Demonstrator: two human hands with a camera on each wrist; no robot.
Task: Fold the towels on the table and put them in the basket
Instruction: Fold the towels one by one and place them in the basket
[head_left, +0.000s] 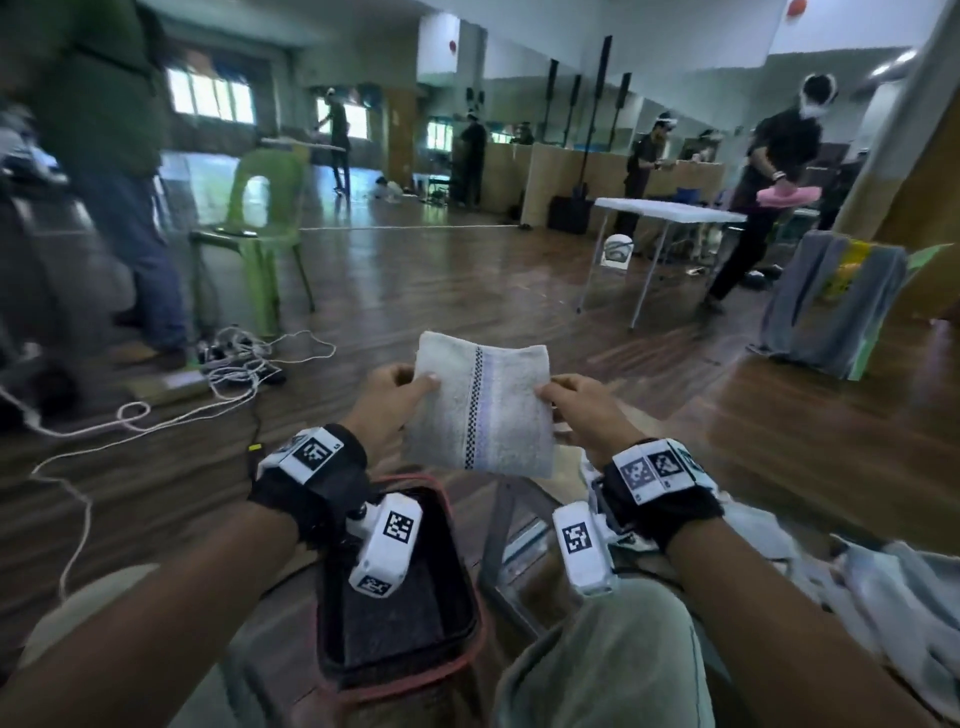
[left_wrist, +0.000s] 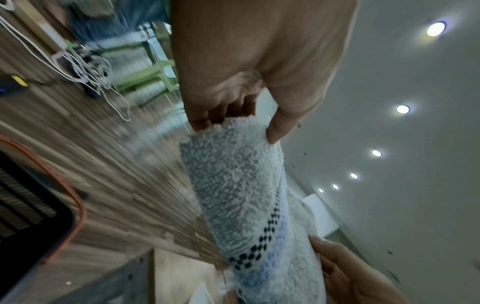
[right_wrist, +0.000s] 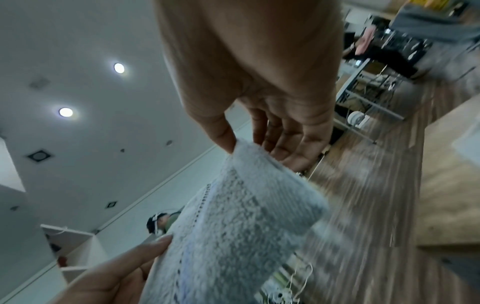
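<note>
A small white towel (head_left: 480, 405) with a dark checkered stripe, folded into a square, is held up in the air in front of me. My left hand (head_left: 397, 397) pinches its left edge between thumb and fingers. My right hand (head_left: 569, 402) pinches its right edge. In the left wrist view the thumb and fingers of my left hand (left_wrist: 233, 115) clamp the towel (left_wrist: 246, 195). In the right wrist view my right hand (right_wrist: 249, 142) grips the towel (right_wrist: 233, 226) at its corner. Below my left wrist stands a black basket (head_left: 467, 613) with a red rim.
More white towels (head_left: 883, 587) lie crumpled at the lower right on the table. A tangle of white cables (head_left: 234, 364) lies on the wood floor to the left, beside a green chair (head_left: 265, 208). People stand at folding tables (head_left: 670, 210) farther back.
</note>
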